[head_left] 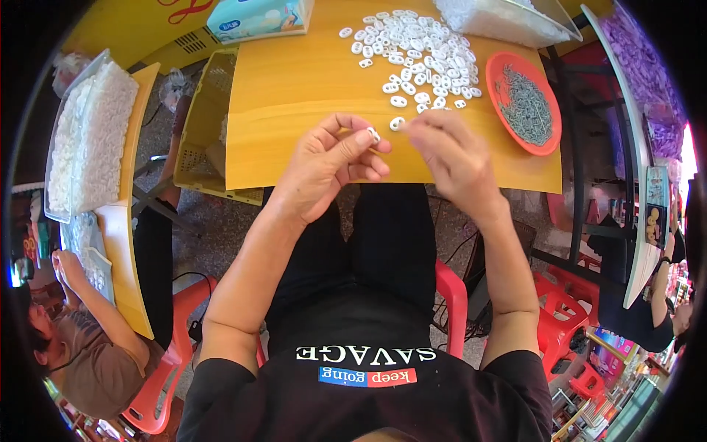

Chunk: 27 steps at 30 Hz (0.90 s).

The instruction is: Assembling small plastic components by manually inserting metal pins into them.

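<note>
Head view, as I watch from afar: one work station, listed by size.

Item: table, yellow, its near edge across the wearer's lap. Item: another person, seated off to the left in a brown top. Item: clear container, full of whitish parts, on a second surface at the left. Item: yellow crate, beside the table's left side. Item: spread of oval white pieces, loose on the far half of the table, many showing two dark openings. Item: clear tray, holding white material, at the far right corner. Item: red dish, round, heaped with thin grey metal pieces, near the table's right edge. Item: blue-and-white packet, at the far left corner.

Hands: left hand, raised over the near edge — thumb and forefinger pinched together on one piece, remaining fingers curled loosely. Right hand, just right of it and apart, fingers bent and blurred; I cannot tell whether they grip anything.

Smallest: held piece, white with dark marks, at the left fingertips; and lone piece, on the table between the hands — just beside the right fingertips.
</note>
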Each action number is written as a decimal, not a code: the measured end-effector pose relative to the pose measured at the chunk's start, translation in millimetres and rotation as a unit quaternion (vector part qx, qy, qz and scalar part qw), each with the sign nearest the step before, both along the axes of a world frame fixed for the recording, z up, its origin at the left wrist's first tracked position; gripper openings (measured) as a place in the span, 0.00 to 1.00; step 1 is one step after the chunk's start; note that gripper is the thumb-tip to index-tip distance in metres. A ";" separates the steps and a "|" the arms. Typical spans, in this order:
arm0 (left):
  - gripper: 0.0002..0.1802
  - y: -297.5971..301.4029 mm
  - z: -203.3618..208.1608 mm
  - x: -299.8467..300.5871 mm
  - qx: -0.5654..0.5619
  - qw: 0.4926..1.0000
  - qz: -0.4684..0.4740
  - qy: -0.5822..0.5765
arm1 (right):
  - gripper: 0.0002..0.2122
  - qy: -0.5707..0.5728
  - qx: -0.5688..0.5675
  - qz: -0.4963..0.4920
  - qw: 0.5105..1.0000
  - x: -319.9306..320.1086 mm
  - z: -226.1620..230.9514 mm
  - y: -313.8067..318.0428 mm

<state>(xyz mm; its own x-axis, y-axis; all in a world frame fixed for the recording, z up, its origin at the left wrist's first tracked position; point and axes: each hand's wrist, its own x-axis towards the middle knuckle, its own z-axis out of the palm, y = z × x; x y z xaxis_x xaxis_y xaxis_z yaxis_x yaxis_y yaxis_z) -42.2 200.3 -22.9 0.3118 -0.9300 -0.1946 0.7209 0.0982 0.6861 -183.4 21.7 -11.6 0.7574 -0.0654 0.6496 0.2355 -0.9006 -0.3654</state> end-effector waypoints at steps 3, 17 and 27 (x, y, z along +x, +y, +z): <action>0.08 -4.9 1.1 12.3 0.005 0.995 0.066 -0.074 | 0.13 0.076 0.149 -0.129 0.977 -2.9 22.0 -16.5; 0.09 -13.7 -9.9 26.5 -0.029 0.989 0.102 -0.104 | 0.04 0.058 0.006 -0.129 0.990 1.1 11.4 -29.9; 0.08 -12.7 -11.2 28.0 -0.053 0.989 0.095 -0.103 | 0.05 0.093 -0.053 -0.181 0.978 16.0 -6.9 -8.5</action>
<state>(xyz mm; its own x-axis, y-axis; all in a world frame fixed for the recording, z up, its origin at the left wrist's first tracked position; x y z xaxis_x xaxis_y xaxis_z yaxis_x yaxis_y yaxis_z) -14.3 187.6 -34.1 0.5064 -0.8622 -0.0135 0.5278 0.2975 0.7956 -167.4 13.3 -18.5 0.8027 -0.2899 0.5212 -0.1665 -0.9481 -0.2710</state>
